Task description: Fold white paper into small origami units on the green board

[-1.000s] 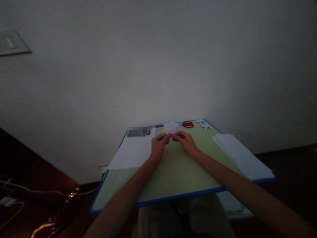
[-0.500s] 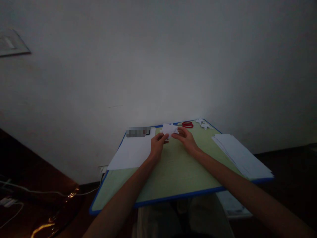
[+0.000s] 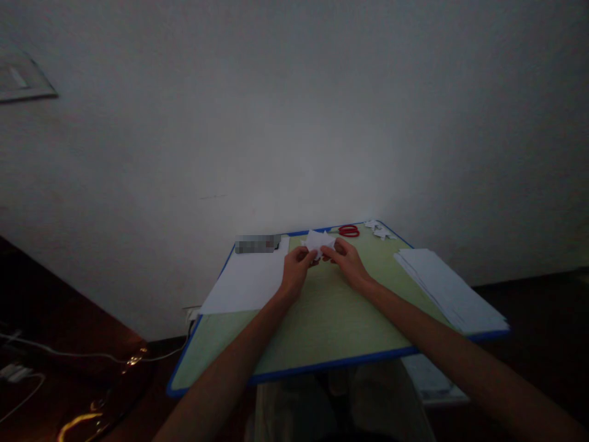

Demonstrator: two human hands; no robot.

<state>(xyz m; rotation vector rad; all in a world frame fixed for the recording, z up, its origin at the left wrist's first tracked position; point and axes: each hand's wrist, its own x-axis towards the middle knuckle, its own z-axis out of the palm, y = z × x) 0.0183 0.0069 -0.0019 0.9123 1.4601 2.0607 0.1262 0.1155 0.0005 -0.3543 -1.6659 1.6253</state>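
A small folded white paper (image 3: 319, 241) with pointed corners is held up above the far middle of the table. My left hand (image 3: 298, 265) pinches its lower left part, thumb in front. My right hand (image 3: 346, 258) grips its lower right side, thumb on the front face and fingers behind. Both hands are closed on the paper, with the thumbs close together. The fingers behind the paper are partly hidden. Red-handled scissors (image 3: 348, 231) lie just beyond my right hand, their blades pointing left.
The green table (image 3: 331, 325) has a blue edge and stands against a wall. White sheets (image 3: 251, 282) lie at left under a dark, blurred-out object (image 3: 255, 244). A stack of paper (image 3: 453, 288) sits at right. Several small folded paper pieces (image 3: 381, 233) rest in the far right corner.
The folded paper has shifted slightly right and turned a little. My left hand has moved right with it, and my right thumb now lies further onto its front face.
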